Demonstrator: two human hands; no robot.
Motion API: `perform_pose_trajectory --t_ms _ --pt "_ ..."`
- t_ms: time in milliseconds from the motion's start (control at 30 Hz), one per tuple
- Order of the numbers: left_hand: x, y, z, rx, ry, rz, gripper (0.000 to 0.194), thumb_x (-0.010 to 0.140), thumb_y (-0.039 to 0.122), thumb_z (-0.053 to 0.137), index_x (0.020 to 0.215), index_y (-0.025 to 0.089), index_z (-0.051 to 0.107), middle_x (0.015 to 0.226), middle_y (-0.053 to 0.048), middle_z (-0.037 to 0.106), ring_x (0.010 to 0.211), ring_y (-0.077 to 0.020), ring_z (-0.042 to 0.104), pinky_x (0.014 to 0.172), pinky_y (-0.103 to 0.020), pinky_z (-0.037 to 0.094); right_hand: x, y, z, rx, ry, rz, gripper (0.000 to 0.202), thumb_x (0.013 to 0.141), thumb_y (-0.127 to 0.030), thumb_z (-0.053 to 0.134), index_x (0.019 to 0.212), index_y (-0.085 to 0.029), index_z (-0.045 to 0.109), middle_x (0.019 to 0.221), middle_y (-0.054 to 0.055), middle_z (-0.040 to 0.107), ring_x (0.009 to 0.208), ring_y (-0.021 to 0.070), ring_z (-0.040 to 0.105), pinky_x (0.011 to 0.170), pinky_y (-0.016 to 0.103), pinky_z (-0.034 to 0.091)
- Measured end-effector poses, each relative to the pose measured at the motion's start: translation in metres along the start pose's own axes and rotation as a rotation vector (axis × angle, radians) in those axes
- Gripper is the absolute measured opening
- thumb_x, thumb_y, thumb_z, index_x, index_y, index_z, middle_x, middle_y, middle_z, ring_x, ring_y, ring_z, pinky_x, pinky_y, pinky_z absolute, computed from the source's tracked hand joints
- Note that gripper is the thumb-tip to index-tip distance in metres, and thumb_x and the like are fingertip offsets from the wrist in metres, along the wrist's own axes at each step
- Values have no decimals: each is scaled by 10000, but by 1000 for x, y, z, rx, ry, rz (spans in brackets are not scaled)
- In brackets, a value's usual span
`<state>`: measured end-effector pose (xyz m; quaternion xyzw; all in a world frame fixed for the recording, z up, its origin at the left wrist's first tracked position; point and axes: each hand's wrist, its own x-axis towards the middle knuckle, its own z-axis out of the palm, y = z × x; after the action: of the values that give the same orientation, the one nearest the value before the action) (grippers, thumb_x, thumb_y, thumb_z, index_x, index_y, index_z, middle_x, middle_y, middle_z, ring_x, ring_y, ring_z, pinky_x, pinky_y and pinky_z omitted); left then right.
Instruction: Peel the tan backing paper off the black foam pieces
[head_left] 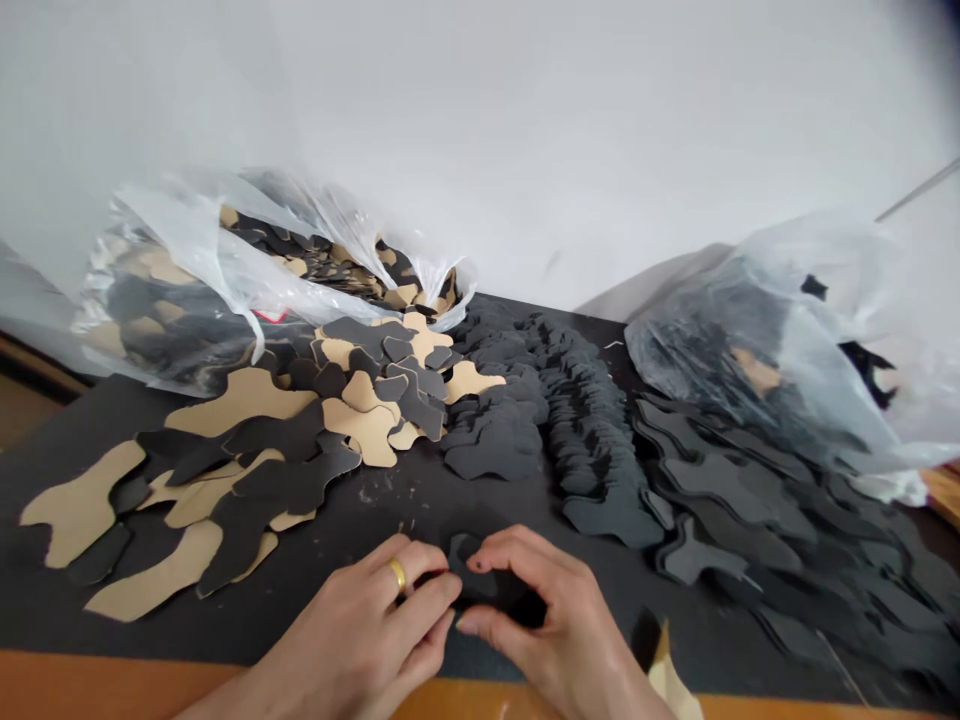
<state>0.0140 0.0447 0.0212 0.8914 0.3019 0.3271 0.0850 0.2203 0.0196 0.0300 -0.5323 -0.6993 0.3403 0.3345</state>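
The black piece (499,588) sits between both hands, near the front of the table (375,505); fingers hide its outline, so I cannot tell its direction or long axis. The left hand (379,615)'s fingers bunch together; the right hand (559,615)'s thumb and forefinger stand parted; whether either pinches it is unclear. Beyond, the dark rows (592,430) look done; leftward, the mixed heap (364,425) and bag (307,297) look unarranged

Matt black pieces (495,447), glossy plastic bags (705,320)
We see smooth, papery tan pieces (240,402), a polished, metal-looking ring (397,574) and a dull black tabletop (352,518) with pale scuffs.
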Motion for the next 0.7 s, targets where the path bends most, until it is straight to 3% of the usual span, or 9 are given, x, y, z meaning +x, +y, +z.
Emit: perform_pose_trajectory --t_ms 133,267,533,700 --pt "3 -1 0 59 15 24 234 946 113 432 996 171 653 879 -52 667 704 -167 645 584 -247 567 -8 0 4 -209 73 -189 171 873 -149 629 1030 -198 677 1098 94 646 884 177 699 776 240 577" --pt "1 -2 2 77 -36 12 267 946 147 418 1057 202 654 873 -33 672 708 -158 643 594 -226 580 -11 1 6 -406 113 -300 190 935 -169 536 1055 -156 683 1034 133 663 853 206 703 727 268 612" --pt "-2 6 -1 37 -95 -112 423 922 111 383 1235 270 620 937 -49 711 808 -198 696 633 -267 632 -5 -1 7 -497 260 -437 186 940 -163 547 938 -136 731 849 103 730 674 201 686 616 283 616" --pt "-5 1 3 40 -120 -119 427 923 129 389 1259 284 602 958 -41 713 820 -187 691 602 -222 615 -3 2 8 -485 268 -431 196 940 -163 550 921 -127 742 822 99 734 662 197 685 609 279 611"
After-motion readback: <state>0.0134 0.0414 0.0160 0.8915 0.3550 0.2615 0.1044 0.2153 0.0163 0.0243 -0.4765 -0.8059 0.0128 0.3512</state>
